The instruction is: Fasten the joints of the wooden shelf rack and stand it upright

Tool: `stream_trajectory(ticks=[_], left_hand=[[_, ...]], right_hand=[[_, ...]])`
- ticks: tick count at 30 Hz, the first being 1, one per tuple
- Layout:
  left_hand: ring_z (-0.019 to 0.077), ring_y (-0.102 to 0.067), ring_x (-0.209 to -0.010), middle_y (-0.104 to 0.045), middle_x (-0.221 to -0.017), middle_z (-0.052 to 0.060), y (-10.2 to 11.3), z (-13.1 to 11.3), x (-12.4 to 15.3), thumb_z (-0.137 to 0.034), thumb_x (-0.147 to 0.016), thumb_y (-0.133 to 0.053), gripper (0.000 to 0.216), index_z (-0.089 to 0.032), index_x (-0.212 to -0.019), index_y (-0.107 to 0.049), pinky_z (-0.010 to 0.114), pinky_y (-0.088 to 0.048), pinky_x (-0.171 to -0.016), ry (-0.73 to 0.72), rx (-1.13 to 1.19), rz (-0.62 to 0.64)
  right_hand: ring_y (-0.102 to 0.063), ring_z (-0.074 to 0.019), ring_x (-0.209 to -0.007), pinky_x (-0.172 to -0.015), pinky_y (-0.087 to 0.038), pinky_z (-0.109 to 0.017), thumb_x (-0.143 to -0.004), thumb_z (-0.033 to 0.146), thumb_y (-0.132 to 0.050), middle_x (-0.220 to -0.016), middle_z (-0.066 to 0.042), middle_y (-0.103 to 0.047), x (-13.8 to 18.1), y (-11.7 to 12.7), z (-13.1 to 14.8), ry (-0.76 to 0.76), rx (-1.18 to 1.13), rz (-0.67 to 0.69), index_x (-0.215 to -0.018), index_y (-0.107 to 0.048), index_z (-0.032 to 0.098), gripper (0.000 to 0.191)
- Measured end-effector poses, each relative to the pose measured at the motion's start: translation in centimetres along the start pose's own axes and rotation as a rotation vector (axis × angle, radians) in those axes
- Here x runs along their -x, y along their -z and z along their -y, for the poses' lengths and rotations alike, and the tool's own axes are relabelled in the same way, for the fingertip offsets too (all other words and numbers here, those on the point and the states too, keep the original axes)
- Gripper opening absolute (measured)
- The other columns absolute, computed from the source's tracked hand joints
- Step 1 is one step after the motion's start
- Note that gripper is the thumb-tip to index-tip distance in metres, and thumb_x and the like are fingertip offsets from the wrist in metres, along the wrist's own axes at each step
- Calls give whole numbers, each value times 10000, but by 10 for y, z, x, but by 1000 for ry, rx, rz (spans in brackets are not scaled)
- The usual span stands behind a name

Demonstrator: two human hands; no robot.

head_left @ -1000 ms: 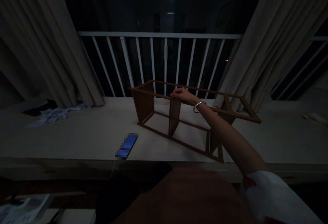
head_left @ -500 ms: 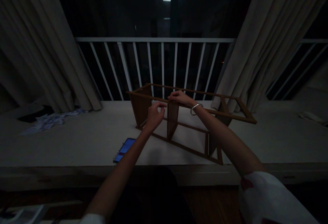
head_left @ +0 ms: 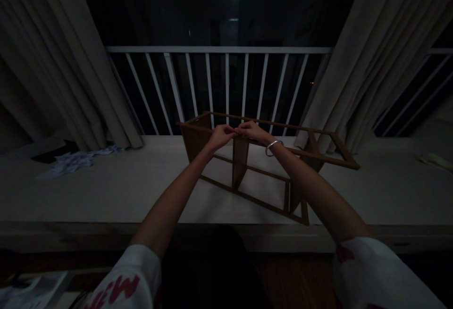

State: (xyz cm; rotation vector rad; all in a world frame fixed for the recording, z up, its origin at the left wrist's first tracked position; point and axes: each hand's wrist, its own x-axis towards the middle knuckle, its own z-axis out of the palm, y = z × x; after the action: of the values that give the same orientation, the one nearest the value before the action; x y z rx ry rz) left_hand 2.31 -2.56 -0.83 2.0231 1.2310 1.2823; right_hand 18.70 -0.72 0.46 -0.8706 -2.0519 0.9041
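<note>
A brown wooden shelf frame (head_left: pixel 241 162) lies on its side on the white ledge, its rails and shelf boards showing. My left hand (head_left: pixel 222 136) is pinched at the upper front rail, right above the middle shelf board. Fingertip to fingertip with it, my right hand (head_left: pixel 249 131) is also pinched over that rail; a silver bangle circles its wrist. Whatever sits between the fingers is too small and dark to make out.
Behind the ledge (head_left: pixel 106 191) runs a white railing (head_left: pixel 219 50) before a dark window. Curtains hang at the left (head_left: pixel 71 63) and right (head_left: pixel 339 63). Crumpled papers (head_left: pixel 72 160) lie at the left. A whitish container (head_left: pixel 42 290) stands at the lower left.
My left hand has moved right and up to meet the right hand at the rail. Its forearm now covers where the phone showed on the ledge. My right hand has stayed nearly in place.
</note>
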Motion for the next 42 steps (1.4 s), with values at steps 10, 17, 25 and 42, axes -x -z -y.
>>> stream_trajectory(ticks=[10, 17, 25, 42], left_hand=[[115, -526, -629, -609, -666, 37, 8, 8, -11, -297, -591, -605, 249, -79, -709, -627, 215, -386, -579, -30, 29, 162], [115, -518, -614, -602, -640, 32, 8, 5, -13, -263, -572, -607, 231, -79, -707, -642, 226, -390, -589, 14, 13, 192], [129, -521, -634, -601, -634, 33, 8, 5, -14, -226, -528, -646, 186, -109, -672, -654, 259, -393, -617, 193, 52, 112], [98, -493, -600, -580, -605, 5, 9, 8, -17, -200, -519, -656, 159, -121, -658, -651, 227, -365, -589, 240, 20, 124]], right_hand=[[-387, -76, -525, -477, -267, -210, -665, 442, -545, -585, -2, -501, 1, 0, -1, -26, 66, -20, -657, -578, 125, 319], [-336, -58, -466, -440, -228, -212, -654, 520, -530, -534, 8, -462, -2, -2, -7, -53, 113, -97, -629, -565, 121, 401], [-381, -70, -498, -458, -273, -210, -635, 509, -556, -548, 1, -467, -6, -1, -12, -3, 133, -204, -589, -521, 126, 387], [-485, -113, -728, -662, -381, -230, -648, 372, -579, -799, -20, -545, -4, 1, -5, 173, 82, 8, -640, -593, 139, 234]])
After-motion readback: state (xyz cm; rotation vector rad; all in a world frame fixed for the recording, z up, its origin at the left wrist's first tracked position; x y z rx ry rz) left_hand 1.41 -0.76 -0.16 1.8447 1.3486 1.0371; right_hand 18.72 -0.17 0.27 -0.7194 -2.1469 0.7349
